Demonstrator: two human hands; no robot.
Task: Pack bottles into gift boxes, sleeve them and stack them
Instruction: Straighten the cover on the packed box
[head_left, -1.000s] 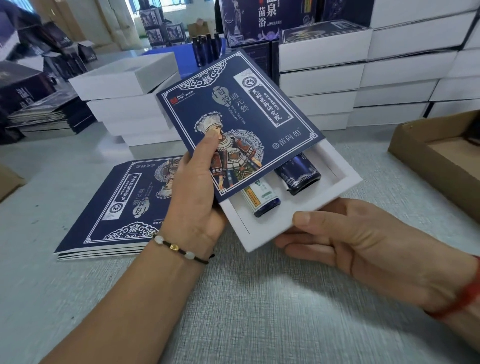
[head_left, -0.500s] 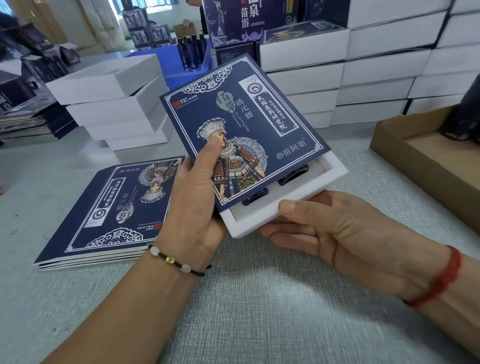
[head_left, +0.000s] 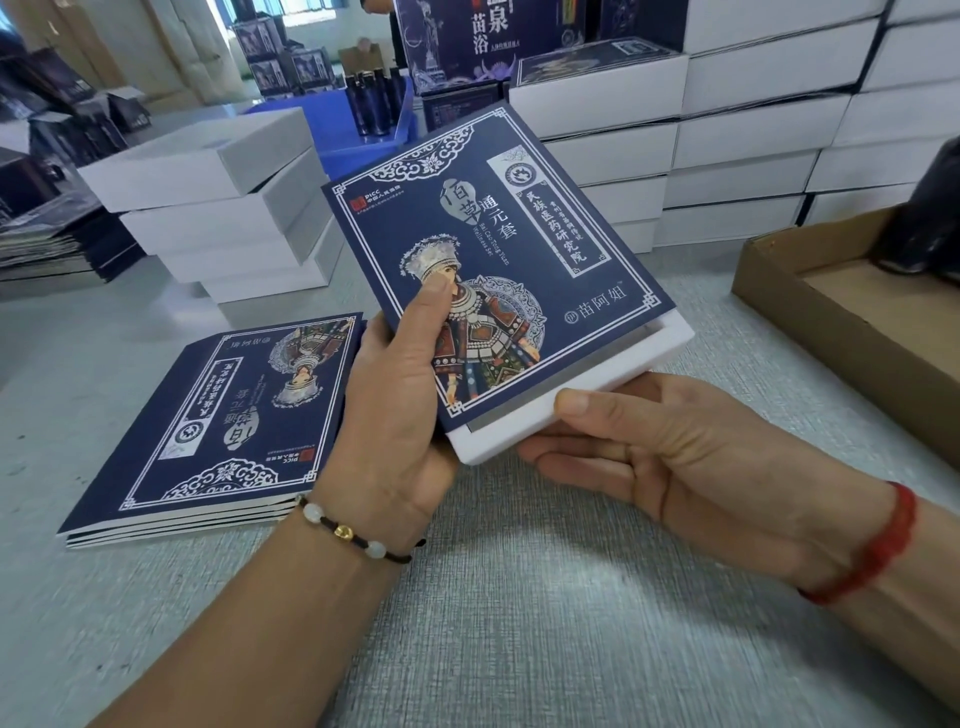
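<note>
A dark blue printed sleeve (head_left: 514, 244) covers nearly all of a white gift box (head_left: 576, 395), held tilted above the table. Only the box's near white edge sticks out, and the bottles inside are hidden. My left hand (head_left: 400, 395) grips the sleeve's left side, thumb pressed on the printed figure. My right hand (head_left: 670, 447) holds the box's protruding end, thumb on its front edge and fingers underneath. Flat blue sleeves (head_left: 218, 421) lie stacked on the table to the left.
White boxes (head_left: 228, 208) are stacked at the back left, and taller white stacks (head_left: 753, 135) fill the back right. A brown cardboard tray (head_left: 852, 312) sits at the right edge. Dark bottles (head_left: 374, 104) stand in a blue bin behind.
The white box has slid further into the sleeve. The two bottles that showed a second ago are now covered, and only a narrow white edge remains out.
</note>
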